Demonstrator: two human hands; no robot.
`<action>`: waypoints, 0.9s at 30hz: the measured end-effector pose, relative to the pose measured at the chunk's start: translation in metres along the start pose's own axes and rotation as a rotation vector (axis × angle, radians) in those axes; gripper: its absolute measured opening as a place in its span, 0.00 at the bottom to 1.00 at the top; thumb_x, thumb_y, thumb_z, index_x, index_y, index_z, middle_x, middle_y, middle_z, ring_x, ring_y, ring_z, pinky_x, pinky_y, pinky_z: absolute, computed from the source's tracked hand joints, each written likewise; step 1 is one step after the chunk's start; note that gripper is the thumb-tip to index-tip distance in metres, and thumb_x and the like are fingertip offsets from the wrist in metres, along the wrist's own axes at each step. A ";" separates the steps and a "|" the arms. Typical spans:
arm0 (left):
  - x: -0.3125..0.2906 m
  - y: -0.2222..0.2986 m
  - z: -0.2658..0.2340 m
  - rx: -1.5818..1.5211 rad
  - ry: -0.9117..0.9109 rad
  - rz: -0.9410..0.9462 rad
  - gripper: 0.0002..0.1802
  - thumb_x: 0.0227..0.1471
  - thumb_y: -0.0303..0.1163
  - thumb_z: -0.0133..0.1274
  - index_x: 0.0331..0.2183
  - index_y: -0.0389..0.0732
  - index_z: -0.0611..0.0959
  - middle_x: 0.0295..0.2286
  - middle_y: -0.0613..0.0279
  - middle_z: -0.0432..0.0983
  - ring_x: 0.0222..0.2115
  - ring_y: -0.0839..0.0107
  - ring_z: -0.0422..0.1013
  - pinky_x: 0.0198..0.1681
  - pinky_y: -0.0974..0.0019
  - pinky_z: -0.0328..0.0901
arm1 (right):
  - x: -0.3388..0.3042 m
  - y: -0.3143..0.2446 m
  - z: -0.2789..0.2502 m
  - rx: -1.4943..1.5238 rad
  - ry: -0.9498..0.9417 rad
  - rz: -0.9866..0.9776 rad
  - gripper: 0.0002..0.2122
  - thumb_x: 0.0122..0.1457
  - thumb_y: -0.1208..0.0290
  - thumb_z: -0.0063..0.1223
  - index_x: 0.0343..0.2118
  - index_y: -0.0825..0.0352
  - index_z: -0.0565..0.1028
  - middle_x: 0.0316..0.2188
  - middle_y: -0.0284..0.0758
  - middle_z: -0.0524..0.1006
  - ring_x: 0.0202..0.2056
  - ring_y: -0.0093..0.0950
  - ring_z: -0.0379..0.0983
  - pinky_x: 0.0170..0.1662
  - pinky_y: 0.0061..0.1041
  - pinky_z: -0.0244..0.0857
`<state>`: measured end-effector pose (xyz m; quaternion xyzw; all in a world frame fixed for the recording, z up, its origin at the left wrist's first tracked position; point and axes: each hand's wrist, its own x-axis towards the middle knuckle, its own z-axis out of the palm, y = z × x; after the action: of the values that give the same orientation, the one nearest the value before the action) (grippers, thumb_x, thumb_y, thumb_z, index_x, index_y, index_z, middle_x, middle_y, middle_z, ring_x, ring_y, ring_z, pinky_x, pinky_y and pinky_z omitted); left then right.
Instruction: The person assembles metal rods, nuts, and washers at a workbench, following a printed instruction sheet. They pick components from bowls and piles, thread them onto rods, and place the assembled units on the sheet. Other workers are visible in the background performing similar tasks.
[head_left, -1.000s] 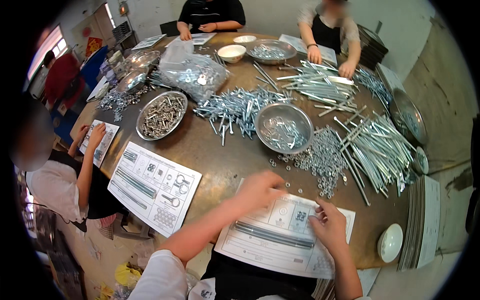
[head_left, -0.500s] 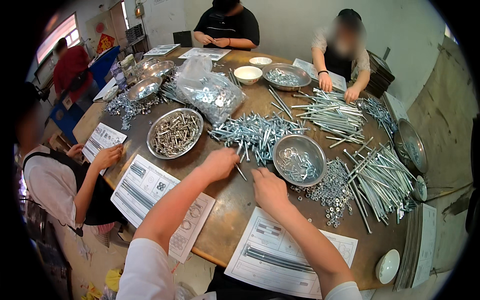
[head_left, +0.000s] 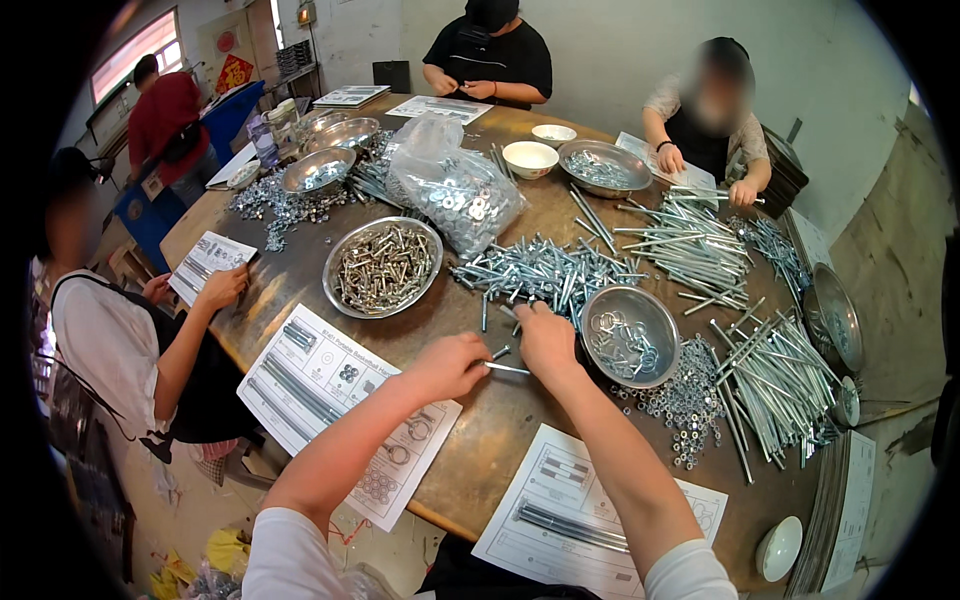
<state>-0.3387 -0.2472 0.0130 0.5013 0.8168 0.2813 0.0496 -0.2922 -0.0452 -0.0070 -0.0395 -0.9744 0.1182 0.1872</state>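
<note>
I can't see most of the fingers on the right hand point(head_left: 547, 340); its own back is in the way. The left hand point(head_left: 450, 365) hides 1 end of a bolt point(head_left: 508, 369). The right arm point(head_left: 625, 455) covers a strip of the near sheet point(head_left: 515, 545), and the left arm point(head_left: 345, 440) covers some of the other sheet point(head_left: 262, 395). The tiniest words point(head_left: 322, 377) are too small to read. A head point(head_left: 75, 215) at the left and a head point(head_left: 718, 90) across the table point(head_left: 470, 470) are smudged. Both sleeves point(head_left: 293, 555) get cut off at the bottom.

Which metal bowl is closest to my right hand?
The round steel bowl of ring-shaped pieces, just right of your right hand; the other metal bowls sit farther away.
</note>
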 end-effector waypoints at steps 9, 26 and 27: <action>0.019 -0.038 -0.005 -0.344 0.452 -0.334 0.06 0.56 0.29 0.52 0.35 0.36 0.78 0.21 0.62 0.75 0.22 0.76 0.72 0.27 0.69 0.66 | 0.016 0.021 0.009 -0.268 -0.048 -0.357 0.04 0.52 0.73 0.51 0.25 0.62 0.78 0.30 0.35 0.76 0.34 0.32 0.76 0.32 0.32 0.72; 0.035 0.028 0.003 0.121 0.014 -0.324 0.10 0.45 0.33 0.60 0.31 0.40 0.82 0.27 0.52 0.80 0.31 0.52 0.77 0.37 0.53 0.70 | -0.195 0.034 -0.153 0.679 -0.007 0.479 0.06 0.60 0.72 0.50 0.35 0.68 0.71 0.21 0.37 0.77 0.23 0.29 0.74 0.28 0.28 0.65; 0.031 0.024 0.010 0.148 -0.006 -0.293 0.10 0.44 0.33 0.60 0.31 0.40 0.82 0.27 0.52 0.80 0.31 0.52 0.77 0.37 0.53 0.70 | -0.205 0.038 -0.154 0.741 0.014 0.497 0.05 0.60 0.72 0.50 0.35 0.69 0.70 0.21 0.35 0.76 0.23 0.26 0.73 0.27 0.26 0.64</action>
<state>-0.3312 -0.2084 0.0234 0.3797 0.8996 0.2085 0.0554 -0.0434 0.0001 0.0496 -0.2034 -0.8259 0.5005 0.1615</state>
